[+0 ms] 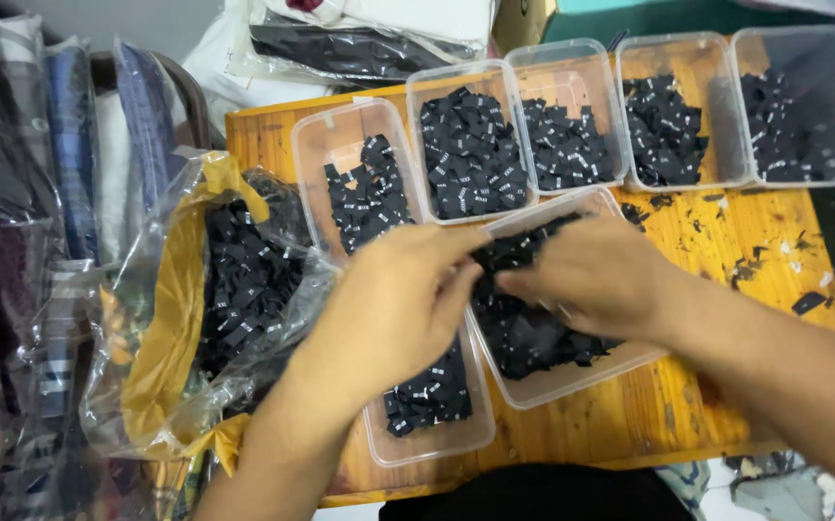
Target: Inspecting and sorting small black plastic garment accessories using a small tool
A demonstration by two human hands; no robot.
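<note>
Hands, left (393, 309) and right (596, 280), pinch black labels (533, 333) above tubs (572, 381) already part-filled, a bag (244, 280) remaining unsorted.

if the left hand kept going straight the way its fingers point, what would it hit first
Most likely the right hand: the left hand points right across the clear tub of small black labels, fingertips almost meeting it. Depth is unclear.

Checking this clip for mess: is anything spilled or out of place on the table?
Yes. Small black scraps lie scattered on the bare wooden table right of the hands, outside the clear plastic tubs that hold the black labels. Nothing looks damaged.
</note>
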